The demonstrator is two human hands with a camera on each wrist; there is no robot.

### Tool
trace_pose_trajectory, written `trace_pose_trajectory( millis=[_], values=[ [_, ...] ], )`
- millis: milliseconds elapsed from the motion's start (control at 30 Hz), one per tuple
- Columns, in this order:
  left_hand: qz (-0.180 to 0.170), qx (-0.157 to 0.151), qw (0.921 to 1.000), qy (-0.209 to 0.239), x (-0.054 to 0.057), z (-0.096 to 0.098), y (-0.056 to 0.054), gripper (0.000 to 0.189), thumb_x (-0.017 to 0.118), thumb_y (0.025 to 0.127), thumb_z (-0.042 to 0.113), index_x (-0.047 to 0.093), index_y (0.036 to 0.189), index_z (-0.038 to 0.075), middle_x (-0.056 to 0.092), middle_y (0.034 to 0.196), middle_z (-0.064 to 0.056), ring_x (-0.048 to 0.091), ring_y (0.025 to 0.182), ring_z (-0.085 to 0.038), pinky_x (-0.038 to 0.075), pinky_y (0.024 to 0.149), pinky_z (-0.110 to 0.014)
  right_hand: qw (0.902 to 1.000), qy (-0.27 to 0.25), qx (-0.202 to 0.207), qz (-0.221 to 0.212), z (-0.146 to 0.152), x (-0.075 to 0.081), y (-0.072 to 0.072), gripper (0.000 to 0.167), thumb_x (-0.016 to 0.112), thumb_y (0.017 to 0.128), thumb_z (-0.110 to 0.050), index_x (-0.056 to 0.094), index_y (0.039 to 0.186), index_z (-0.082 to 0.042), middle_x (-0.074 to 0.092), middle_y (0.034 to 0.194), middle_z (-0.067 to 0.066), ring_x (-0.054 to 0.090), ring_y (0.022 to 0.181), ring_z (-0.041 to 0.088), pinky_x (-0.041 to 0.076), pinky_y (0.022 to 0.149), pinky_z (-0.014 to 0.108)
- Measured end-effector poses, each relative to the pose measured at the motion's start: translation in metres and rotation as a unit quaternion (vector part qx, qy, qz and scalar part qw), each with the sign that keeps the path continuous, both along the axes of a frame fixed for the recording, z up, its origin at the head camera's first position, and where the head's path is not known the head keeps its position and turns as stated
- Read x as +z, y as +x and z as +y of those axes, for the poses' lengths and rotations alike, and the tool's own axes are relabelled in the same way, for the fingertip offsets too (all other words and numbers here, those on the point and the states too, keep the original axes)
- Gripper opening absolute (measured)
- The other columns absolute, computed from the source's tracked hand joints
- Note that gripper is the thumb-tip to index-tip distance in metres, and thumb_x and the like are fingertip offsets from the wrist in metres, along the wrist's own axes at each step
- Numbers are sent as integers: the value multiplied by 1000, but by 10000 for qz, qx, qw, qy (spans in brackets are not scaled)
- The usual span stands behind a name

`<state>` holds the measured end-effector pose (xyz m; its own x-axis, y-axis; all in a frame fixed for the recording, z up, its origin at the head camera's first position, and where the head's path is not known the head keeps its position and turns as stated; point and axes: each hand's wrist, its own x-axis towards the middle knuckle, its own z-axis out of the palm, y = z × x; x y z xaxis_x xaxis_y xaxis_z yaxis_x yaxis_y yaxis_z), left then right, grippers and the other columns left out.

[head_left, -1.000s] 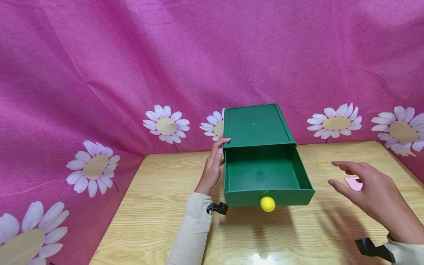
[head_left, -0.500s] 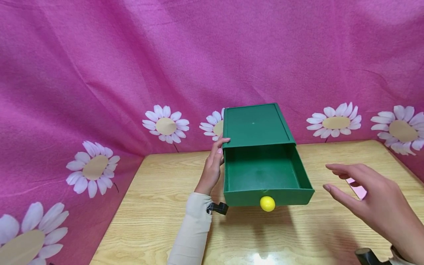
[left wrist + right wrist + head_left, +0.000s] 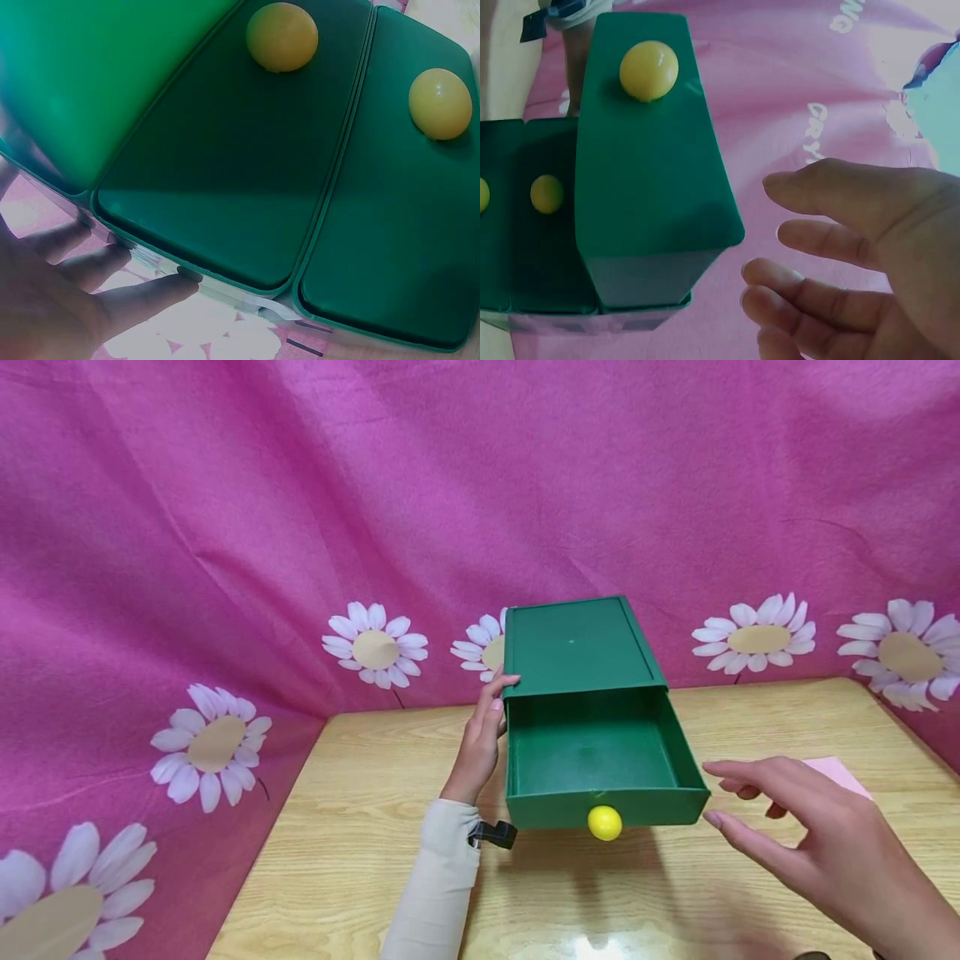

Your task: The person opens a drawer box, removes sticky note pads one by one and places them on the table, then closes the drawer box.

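Note:
A green plastic drawer cabinet (image 3: 581, 647) stands on the table, its top drawer (image 3: 551, 810) pulled well out toward me. That drawer has a round yellow knob (image 3: 604, 822); yellow knobs also show on the two closed drawers (image 3: 217, 165) below. My left hand (image 3: 476, 747) rests along the cabinet's left side, fingers straight against the wall and one fingertip at the top edge. Just right of the drawer's front corner, my right hand (image 3: 817, 835) is held in the air, thumb and fingers spread apart and holding nothing. The right wrist view shows a gap between those fingers and the drawer.
A pale pink flat piece (image 3: 840, 772) lies on the wooden table (image 3: 360, 827), partly hidden behind my right hand. A magenta cloth (image 3: 450, 485) with white flowers hangs behind the table and along its left side.
My right hand has moved left and slightly nearer, from the table's right side to beside the pulled-out drawer's corner. More of the pink piece shows. Left hand and cabinet stay put.

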<state>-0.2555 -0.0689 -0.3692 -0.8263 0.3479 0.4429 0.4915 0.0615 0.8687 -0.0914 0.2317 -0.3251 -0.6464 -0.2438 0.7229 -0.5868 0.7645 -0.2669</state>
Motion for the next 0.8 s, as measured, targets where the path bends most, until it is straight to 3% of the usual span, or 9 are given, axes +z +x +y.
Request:
trace_pose_trajectory(
  millis=[100, 300, 400, 500, 600, 800],
  values=[
    [-3, 10, 10000, 5, 0, 0, 1, 40, 24, 107, 19, 37, 143, 11, 16, 160, -6, 21, 144, -24, 31, 105, -61, 9997, -24, 230, -93, -4, 0, 3, 46, 82, 74, -34, 70, 114, -15, 65, 94, -15, 47, 83, -7, 42, 66, 10],
    [-10, 23, 10000, 23, -1, 1, 1, 40, 24, 106, 19, 37, 144, 11, 16, 160, -5, 21, 144, -23, 32, 105, -61, 9976, -64, 638, -277, -16, -1, 8, 45, 84, 72, -21, 69, 115, -16, 63, 98, -15, 48, 88, -3, 42, 62, 9],
    [-4, 27, 10000, 37, -1, 1, 1, 40, 24, 106, 19, 37, 143, 11, 16, 160, -6, 21, 144, -24, 32, 104, -61, 9957, -126, 902, -177, -21, -5, 6, 37, 74, 84, -35, 68, 116, -17, 61, 97, -15, 49, 88, -2, 42, 61, 9],
    [-6, 29, 10000, 34, -1, 1, 1, 40, 24, 106, 19, 37, 143, 11, 16, 161, -6, 22, 144, -24, 32, 104, -61, 9939, -110, 1095, -122, -26, -9, 5, 40, 62, 91, -46, 67, 118, -17, 61, 97, -17, 49, 86, -3, 42, 60, 8],
    [-23, 28, 10000, 29, -2, 1, 1, 40, 24, 106, 19, 37, 143, 12, 16, 161, -6, 22, 144, -25, 32, 104, -62, 9926, -13, 1180, -278, -30, -12, 5, 40, 72, 86, -38, 66, 120, -17, 61, 98, -17, 51, 85, -2, 42, 60, 8],
    [-54, 8, 10000, -28, -1, 0, 1, 40, 24, 106, 19, 36, 144, 14, 14, 161, -3, 21, 144, -25, 31, 105, -62, 9899, 78, 1214, -728, -40, -18, 5, 44, 80, 80, -26, 64, 121, -22, 60, 99, -19, 53, 82, -1, 41, 57, 7]
  ],
)
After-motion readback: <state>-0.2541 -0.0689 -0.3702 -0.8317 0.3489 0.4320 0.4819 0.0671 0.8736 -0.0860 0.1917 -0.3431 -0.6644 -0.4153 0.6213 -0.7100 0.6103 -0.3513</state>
